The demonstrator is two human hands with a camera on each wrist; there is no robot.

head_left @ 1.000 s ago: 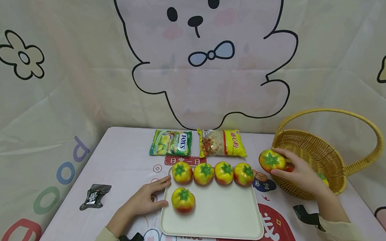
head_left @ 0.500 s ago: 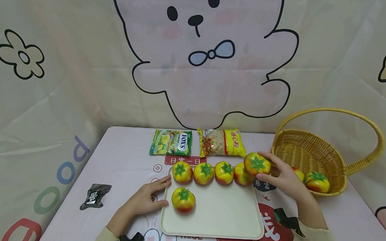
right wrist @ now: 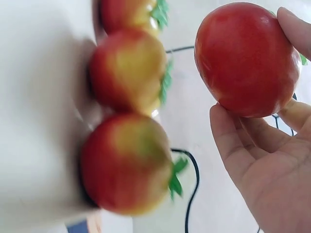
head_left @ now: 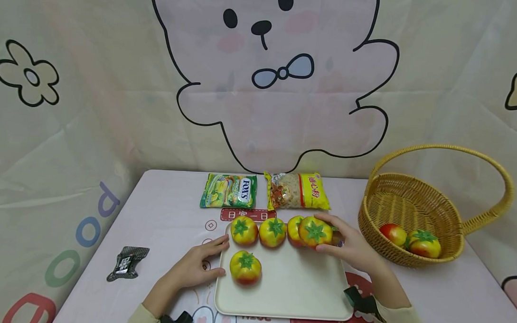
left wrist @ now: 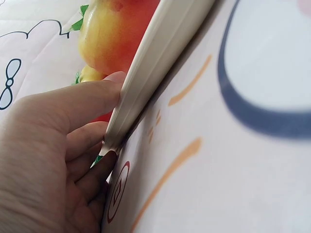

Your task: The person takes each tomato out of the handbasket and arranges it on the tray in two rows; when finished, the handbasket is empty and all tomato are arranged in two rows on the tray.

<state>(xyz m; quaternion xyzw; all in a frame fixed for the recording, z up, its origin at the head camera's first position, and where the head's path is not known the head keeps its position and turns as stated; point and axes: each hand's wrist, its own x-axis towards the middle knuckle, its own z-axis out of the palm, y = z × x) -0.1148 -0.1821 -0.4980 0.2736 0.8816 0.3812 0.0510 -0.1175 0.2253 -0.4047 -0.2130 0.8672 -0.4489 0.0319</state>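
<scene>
A red-and-yellow tomato (head_left: 315, 232) with a green leafy top is held in my right hand (head_left: 349, 243), between thumb and fingers. In the right wrist view, this tomato (right wrist: 248, 60) is above the tray's back row and apart from it. My left hand (head_left: 199, 264) rests against the left edge of a cream tray (head_left: 296, 296), its fingers fairly straight and touching the rim (left wrist: 146, 73). Along the tray's back stand several similar tomatoes (head_left: 272, 232); the held one partly hides those at the right. One more tomato (head_left: 245, 268) sits in front, near the left hand.
To the right stands a wicker basket (head_left: 411, 200) with a tall handle and two tomatoes (head_left: 424, 244) inside. Behind the tray lie a green candy bag (head_left: 229, 191) and a yellow food packet (head_left: 298, 191). A small black packet (head_left: 127, 264) lies at the left.
My right hand has carried the tomato leftward from beside the basket to over the right part of the tray's back row. The left hand has stayed at the tray edge.
</scene>
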